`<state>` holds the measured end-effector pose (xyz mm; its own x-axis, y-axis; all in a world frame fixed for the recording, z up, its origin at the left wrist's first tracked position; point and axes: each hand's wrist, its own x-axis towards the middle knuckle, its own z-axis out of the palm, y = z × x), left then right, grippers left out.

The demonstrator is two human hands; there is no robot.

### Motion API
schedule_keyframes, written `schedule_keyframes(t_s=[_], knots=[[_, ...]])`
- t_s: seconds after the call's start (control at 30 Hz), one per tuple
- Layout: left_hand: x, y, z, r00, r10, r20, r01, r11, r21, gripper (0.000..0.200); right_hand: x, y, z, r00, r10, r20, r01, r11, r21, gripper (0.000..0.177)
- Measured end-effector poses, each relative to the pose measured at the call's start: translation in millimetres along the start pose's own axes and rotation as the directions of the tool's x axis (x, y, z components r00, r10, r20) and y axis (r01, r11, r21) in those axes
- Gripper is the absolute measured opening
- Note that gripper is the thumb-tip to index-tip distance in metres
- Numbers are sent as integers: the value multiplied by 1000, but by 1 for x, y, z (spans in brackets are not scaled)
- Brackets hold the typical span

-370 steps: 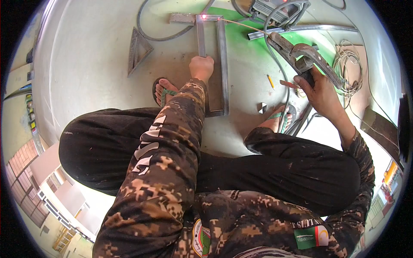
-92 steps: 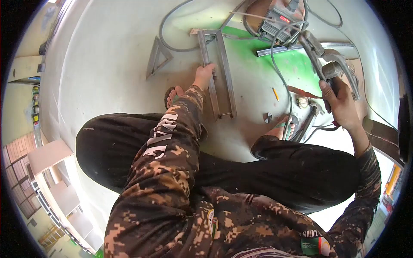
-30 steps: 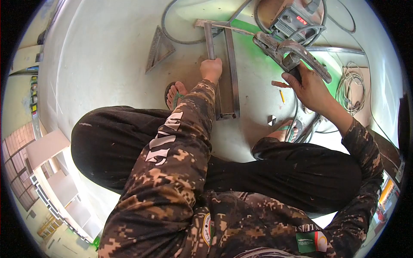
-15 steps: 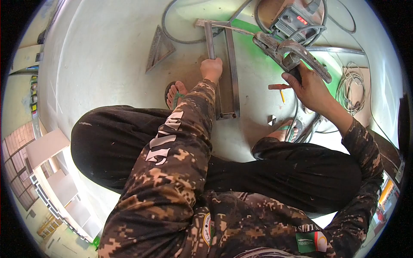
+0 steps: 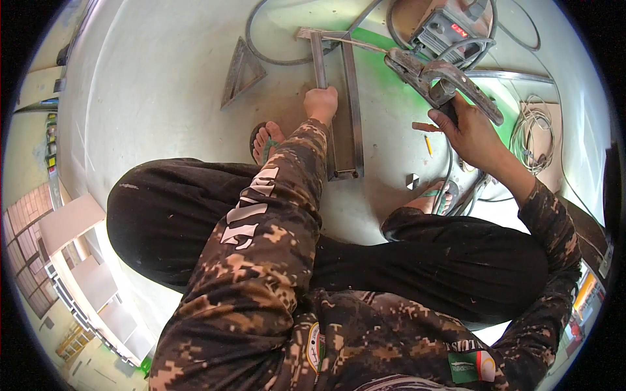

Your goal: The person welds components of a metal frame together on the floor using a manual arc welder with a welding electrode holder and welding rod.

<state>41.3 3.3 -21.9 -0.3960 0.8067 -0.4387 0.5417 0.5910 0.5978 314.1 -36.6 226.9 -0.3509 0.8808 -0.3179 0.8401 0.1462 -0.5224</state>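
Observation:
My left hand is wrapped round one long bar of a narrow rectangular metal frame lying on the floor between my feet. My right hand grips a worn welding electrode holder by its handle. A thin welding rod sticks out of the holder's jaws toward the left, its far end over the frame's far end, near a flat metal strip. Below the right hand are a small brown piece and a short yellow stick on the floor.
A welding machine with a red lit display stands at the far right, cables looping around it. To the left lies a metal triangle. Coiled cable rests at the right; a shelf unit is at lower left.
The electrode holder and rod have shifted very slightly to the right. The digits on the machine's display differ. My left hand keeps its hold on the frame.

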Motion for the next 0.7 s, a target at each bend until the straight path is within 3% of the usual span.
schedule_keyframes(t_s=[0.13, 0.2, 0.23, 0.3, 0.37, 0.4, 0.43, 0.47, 0.53, 0.57, 0.6, 0.63, 0.67, 0.7], knots=[[3, 0, 2, 1000, -10, -7, 10, 1000, 19, 43, 1, 1, 1, 1000, 4, 4, -4, 1000, 15, 45], [20, -11, 14, 989, 56, 138, -86, 971, 224, 44, 1, 3, 1, 1000, 4, 21, -2, 998, -67, 42], [25, -14, 18, 980, 73, 187, -125, 950, 285, 45, -1, 2, 0, 996, -81, -21, 83, 994, 67, 45], [29, -13, 24, 983, -122, 139, 108, 989, 103, 45, -1, 7, 4, 960, -238, -147, 229, 970, -75, 46], [26, -8, 23, 940, -315, 128, 327, 940, -92, 45, 1, 5, 1, 998, 64, 19, -63, 998, -15, 44], [17, -13, 13, 998, -40, 42, 38, 998, 48, 44, 1, -1, -2, 995, 86, 58, -86, 996, 0, 44], [8, -5, 8, 992, -119, 44, 122, 988, -90, 40, 0, -1, -2, 995, 85, 58, -85, 996, 0, 44], [11, -10, 11, 992, -119, 43, 123, 988, -91, 40, -1, 0, -1, 1000, -1, 4, 1, 1000, 23, 44], [27, -37, 29, 995, 23, 93, -10, 990, -140, 32, -1, 2, 3, 983, -152, -98, 159, 985, 65, 44], [27, -39, 28, 989, 96, 115, -76, 983, -167, 28, 0, 2, 2, 984, -152, -97, 159, 985, 65, 44], [30, -37, 28, 962, 181, 203, -213, 966, 148, 24, 1, 2, 1, 999, -41, -28, 42, 999, 13, 41], [34, -34, 28, 920, 265, 290, -377, 799, 468, 20, 2, 3, 1, 997, 75, 35, -73, 996, -46, 39], [33, -26, 22, 863, 343, 370, -504, 549, 666, 17, 1, 6, 3, 1000, -9, 3, 8, 998, 68, 39], [37, -38, 33, 896, 349, 275, -443, 739, 507, 17, 1, 4, 2, 1000, -9, 4, 8, 998, 68, 39]])
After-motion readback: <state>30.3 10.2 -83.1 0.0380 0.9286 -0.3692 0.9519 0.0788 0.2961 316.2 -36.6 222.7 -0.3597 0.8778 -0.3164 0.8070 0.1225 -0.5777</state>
